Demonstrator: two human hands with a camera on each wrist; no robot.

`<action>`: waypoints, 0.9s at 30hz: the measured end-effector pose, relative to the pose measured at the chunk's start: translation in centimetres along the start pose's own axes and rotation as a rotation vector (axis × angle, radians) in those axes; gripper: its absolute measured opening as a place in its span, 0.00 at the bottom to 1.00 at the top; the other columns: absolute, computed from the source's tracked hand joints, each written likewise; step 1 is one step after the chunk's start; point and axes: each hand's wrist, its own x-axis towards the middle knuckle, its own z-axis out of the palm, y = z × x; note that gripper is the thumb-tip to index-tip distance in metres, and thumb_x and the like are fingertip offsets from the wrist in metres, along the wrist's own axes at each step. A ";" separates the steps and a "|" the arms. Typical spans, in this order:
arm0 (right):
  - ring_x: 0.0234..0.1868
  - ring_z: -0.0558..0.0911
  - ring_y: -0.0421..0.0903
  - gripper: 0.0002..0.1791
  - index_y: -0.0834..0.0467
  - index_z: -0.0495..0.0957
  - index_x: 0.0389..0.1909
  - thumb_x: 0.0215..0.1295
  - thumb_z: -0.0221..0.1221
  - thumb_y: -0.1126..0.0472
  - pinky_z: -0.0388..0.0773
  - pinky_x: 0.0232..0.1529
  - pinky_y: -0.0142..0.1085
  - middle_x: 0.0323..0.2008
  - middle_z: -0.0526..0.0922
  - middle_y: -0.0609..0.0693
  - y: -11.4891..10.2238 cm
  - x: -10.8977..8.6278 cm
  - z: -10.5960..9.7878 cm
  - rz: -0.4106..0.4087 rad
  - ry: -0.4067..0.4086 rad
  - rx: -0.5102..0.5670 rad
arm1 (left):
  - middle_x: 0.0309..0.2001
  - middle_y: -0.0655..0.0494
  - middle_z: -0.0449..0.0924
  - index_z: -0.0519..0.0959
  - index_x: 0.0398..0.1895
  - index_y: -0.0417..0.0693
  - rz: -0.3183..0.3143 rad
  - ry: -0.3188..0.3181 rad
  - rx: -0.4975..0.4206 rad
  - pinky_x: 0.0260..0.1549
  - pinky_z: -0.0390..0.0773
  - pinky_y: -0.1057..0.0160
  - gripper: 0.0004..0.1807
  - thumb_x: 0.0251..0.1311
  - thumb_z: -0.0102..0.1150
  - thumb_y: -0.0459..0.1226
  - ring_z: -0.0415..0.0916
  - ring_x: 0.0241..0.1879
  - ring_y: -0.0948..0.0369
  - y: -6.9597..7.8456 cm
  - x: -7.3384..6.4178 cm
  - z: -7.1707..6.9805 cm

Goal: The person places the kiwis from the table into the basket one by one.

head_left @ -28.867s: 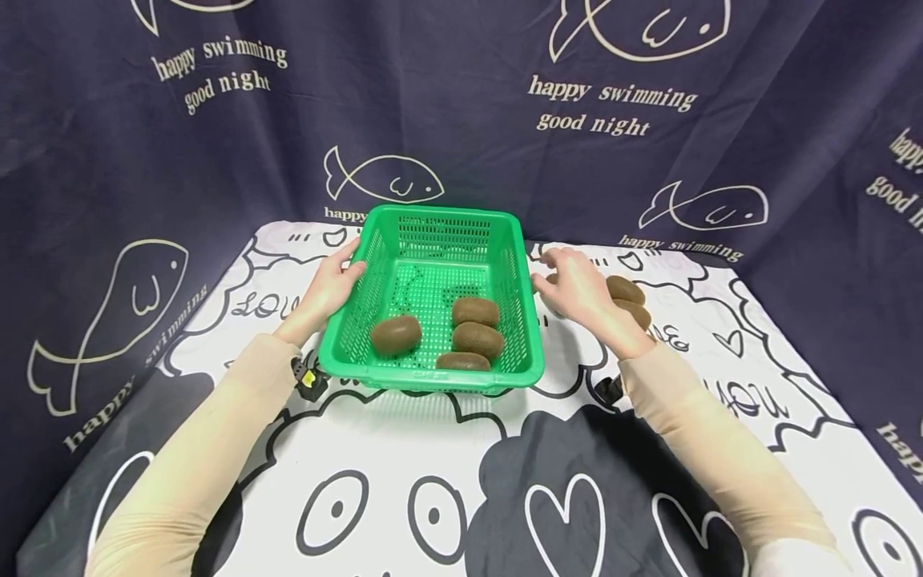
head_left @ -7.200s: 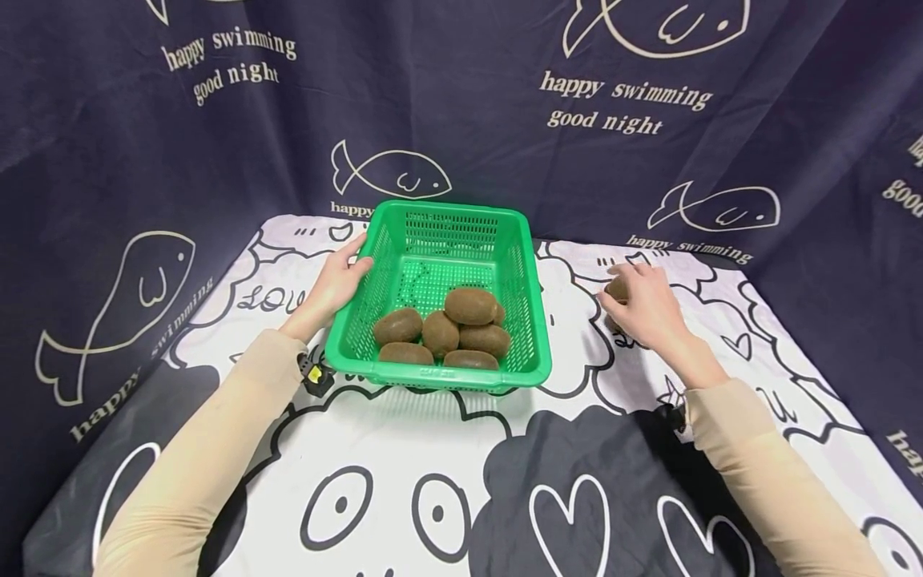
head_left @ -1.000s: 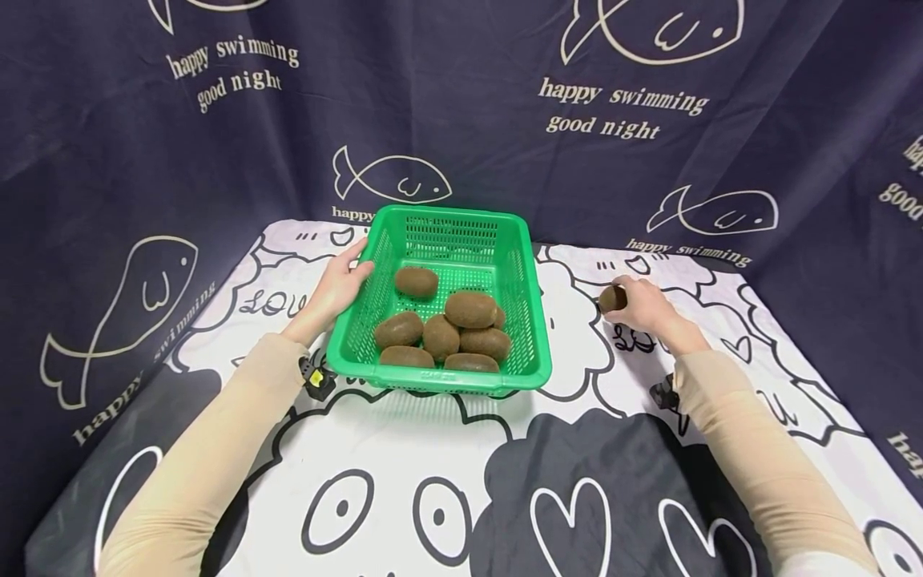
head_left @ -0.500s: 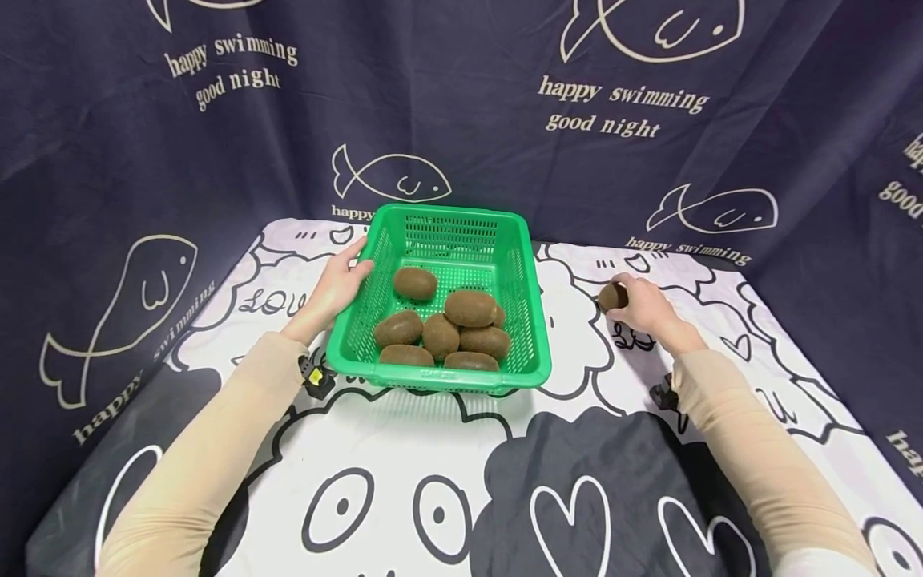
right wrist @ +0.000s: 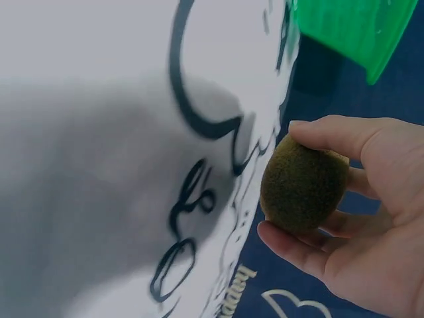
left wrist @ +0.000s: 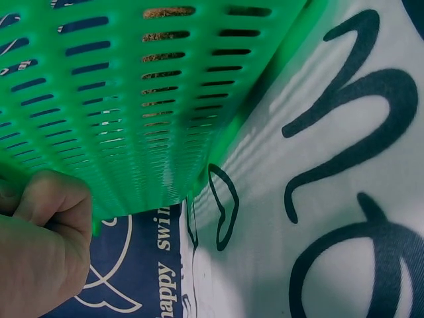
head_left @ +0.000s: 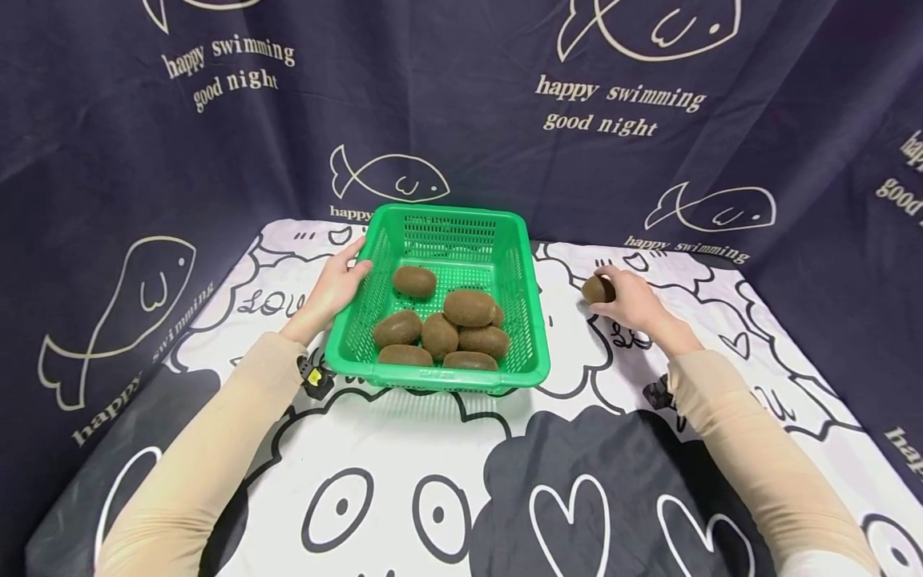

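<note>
A brown kiwi [right wrist: 305, 185] is pinched between the thumb and fingers of my right hand [head_left: 630, 300], over the cloth to the right of a green plastic basket [head_left: 534, 320]. My left hand [head_left: 335, 284] grips the basket's left rim, thumb over the edge; in the left wrist view its fingers [left wrist: 56, 199] curl at the rim beside the slotted wall. Inside the basket, several kiwis [head_left: 469, 308] are heaped toward the near right, one lying on top of others. Another kiwi [head_left: 414, 281] lies apart toward the back left of the basket floor.
The table wears a white and dark cloth [head_left: 404, 449] printed with hearts and lettering. A dark blue curtain [head_left: 461, 104] with fish drawings hangs behind. Small black devices sit at the left wrist [head_left: 316, 378] and right wrist [head_left: 659, 393].
Since the oldest frame, more kiwis have come into the basket and the ones on the cloth at right are gone. In the last half second, my right hand has carried its kiwi left toward the basket.
</note>
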 end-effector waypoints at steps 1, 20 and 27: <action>0.44 0.77 0.63 0.33 0.69 0.69 0.59 0.52 0.67 0.63 0.73 0.47 0.56 0.45 0.78 0.71 -0.4 0.0 -0.1 -0.011 0.007 0.004 | 0.66 0.36 0.67 0.48 0.77 0.55 0.002 0.002 -0.001 0.49 0.83 0.49 0.31 0.73 0.40 0.39 0.77 0.52 0.40 0.0 0.0 0.0; 0.44 0.78 0.61 0.31 0.63 0.71 0.57 0.52 0.69 0.62 0.74 0.45 0.53 0.45 0.81 0.65 -5.9 0.3 -1.7 -0.146 0.051 0.043 | 0.68 0.37 0.65 0.48 0.77 0.56 0.002 -0.001 -0.004 0.51 0.82 0.49 0.31 0.73 0.40 0.39 0.76 0.53 0.41 0.1 -0.1 0.0; 0.40 0.78 0.58 0.31 0.63 0.72 0.56 0.50 0.70 0.63 0.75 0.42 0.49 0.42 0.81 0.63 -7.7 0.4 -2.2 -0.204 0.082 0.070 | 0.66 0.36 0.67 0.48 0.77 0.58 -0.002 -0.003 0.005 0.49 0.83 0.50 0.31 0.74 0.39 0.40 0.77 0.52 0.41 0.1 -0.2 0.1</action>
